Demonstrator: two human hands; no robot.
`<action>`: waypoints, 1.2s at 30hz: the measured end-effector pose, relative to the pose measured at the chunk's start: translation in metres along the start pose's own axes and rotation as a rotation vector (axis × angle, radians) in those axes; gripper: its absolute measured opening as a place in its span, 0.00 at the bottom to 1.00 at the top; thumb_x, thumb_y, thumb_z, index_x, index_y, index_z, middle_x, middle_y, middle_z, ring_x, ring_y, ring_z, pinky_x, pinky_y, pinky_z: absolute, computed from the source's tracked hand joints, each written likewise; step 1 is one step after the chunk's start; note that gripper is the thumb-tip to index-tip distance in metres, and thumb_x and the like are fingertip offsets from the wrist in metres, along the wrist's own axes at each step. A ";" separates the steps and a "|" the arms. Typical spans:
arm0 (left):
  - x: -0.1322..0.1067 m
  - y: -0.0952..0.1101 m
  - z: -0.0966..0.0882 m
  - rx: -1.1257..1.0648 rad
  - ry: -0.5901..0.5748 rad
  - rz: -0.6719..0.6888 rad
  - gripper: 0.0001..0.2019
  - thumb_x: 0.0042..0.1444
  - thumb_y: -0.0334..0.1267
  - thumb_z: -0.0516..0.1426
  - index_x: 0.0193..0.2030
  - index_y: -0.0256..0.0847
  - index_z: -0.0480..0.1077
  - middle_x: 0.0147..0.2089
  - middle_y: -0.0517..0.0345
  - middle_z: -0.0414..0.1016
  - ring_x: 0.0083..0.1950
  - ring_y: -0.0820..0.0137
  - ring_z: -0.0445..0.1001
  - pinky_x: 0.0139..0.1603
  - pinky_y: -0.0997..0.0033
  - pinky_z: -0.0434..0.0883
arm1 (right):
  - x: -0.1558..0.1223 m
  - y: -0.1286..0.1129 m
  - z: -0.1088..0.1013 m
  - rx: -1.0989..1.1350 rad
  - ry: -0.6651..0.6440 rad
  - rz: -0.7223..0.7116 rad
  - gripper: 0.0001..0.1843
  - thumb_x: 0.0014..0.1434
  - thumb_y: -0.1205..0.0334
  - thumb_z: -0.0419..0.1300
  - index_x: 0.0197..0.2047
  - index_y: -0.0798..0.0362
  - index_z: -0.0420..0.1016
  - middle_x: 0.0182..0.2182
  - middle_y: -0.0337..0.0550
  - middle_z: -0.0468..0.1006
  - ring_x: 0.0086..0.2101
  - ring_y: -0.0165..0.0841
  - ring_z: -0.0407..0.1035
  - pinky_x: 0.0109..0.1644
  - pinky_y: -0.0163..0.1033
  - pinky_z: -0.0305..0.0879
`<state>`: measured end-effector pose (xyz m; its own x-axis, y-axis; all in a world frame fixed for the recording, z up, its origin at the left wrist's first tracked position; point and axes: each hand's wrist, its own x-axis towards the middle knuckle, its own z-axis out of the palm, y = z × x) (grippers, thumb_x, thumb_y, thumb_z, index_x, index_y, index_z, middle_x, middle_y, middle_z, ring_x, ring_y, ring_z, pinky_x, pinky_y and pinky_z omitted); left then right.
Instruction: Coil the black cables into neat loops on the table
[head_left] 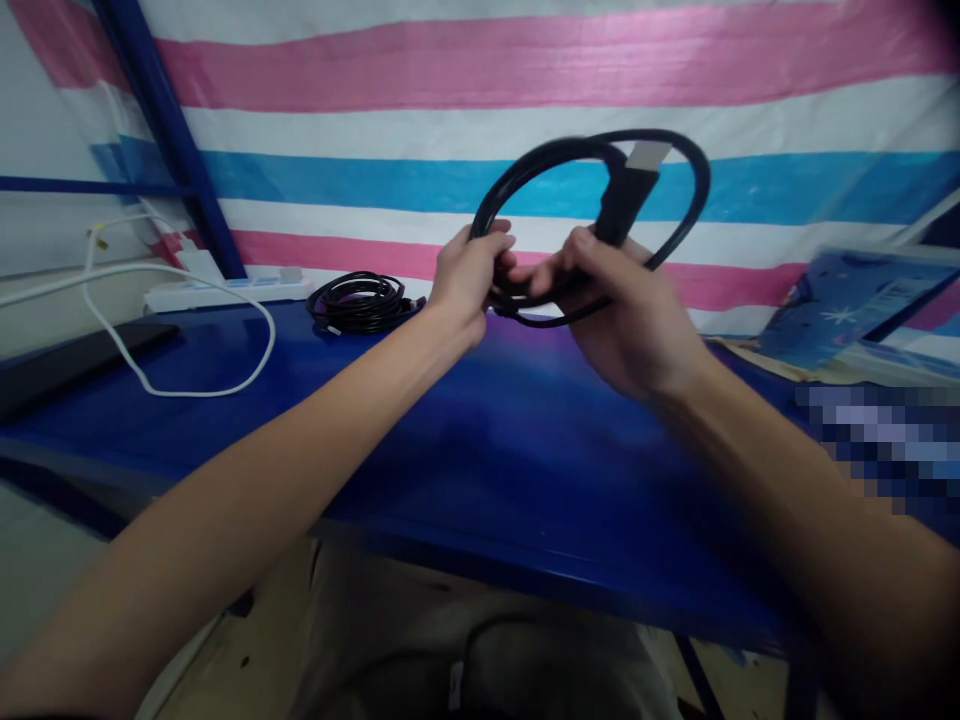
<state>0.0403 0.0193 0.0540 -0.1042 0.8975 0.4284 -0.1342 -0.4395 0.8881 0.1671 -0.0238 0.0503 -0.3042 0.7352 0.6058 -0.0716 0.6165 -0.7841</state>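
Both my hands hold a black cable (694, 195) looped into a coil above the blue table (465, 440). My left hand (466, 280) is closed around the left bottom of the loop. My right hand (615, 305) grips the loop beside it, and the cable's black plug with a silver metal tip (636, 180) sticks up from its fingers. A second black cable, coiled into a bundle (361, 300), lies on the table just left of my left hand.
A white power strip (225, 290) lies at the table's back left, with a white cord (187, 385) curling over the surface. A dark flat slab (67, 365) lies far left. A blue box (847, 300) rests at the right. Striped tarp hangs behind.
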 end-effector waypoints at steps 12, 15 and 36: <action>-0.017 0.011 0.004 0.120 -0.154 0.181 0.10 0.52 0.29 0.57 0.39 0.42 0.62 0.20 0.71 0.62 0.17 0.78 0.65 0.24 0.75 0.67 | 0.010 -0.017 -0.041 -0.100 0.208 0.195 0.10 0.53 0.76 0.55 0.35 0.51 0.70 0.13 0.25 0.48 0.14 0.21 0.42 0.23 0.34 0.57; -0.020 0.010 0.004 0.178 -0.160 0.181 0.07 0.53 0.29 0.57 0.38 0.41 0.64 0.20 0.70 0.62 0.18 0.79 0.65 0.24 0.76 0.66 | 0.011 -0.011 -0.045 -0.237 0.224 0.217 0.08 0.54 0.75 0.55 0.33 0.52 0.70 0.13 0.28 0.54 0.14 0.22 0.49 0.24 0.36 0.58; -0.015 0.003 0.000 0.489 -0.196 0.339 0.04 0.50 0.28 0.57 0.30 0.39 0.66 0.25 0.63 0.67 0.20 0.79 0.63 0.24 0.76 0.58 | 0.008 0.003 -0.036 -0.516 0.117 0.107 0.10 0.50 0.75 0.61 0.24 0.53 0.67 0.16 0.35 0.66 0.17 0.26 0.60 0.19 0.34 0.54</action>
<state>0.0414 0.0043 0.0505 0.1267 0.7214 0.6808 0.3465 -0.6753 0.6511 0.1981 -0.0055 0.0575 -0.1745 0.8098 0.5602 0.4392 0.5732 -0.6918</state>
